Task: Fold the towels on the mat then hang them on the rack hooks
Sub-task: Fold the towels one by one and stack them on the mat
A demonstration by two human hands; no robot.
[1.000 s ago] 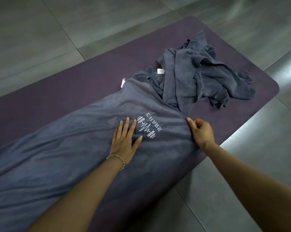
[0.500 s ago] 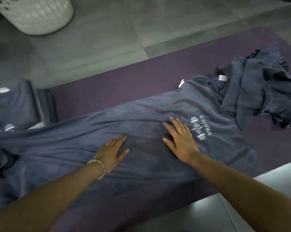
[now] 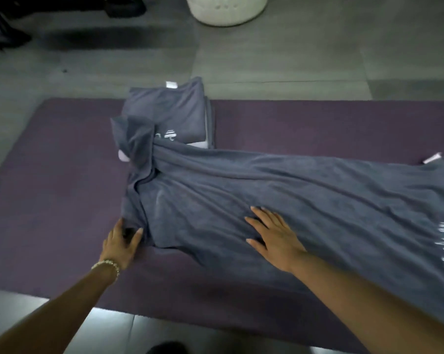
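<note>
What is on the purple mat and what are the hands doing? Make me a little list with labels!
surface: purple mat
being folded: long grey towel, spread across the mat, left end bunched
finished: folded towel stack at the mat's far edge
left: left hand pinches the long towel's near corner
right: right hand flat on the long towel
beyond: white basket
</note>
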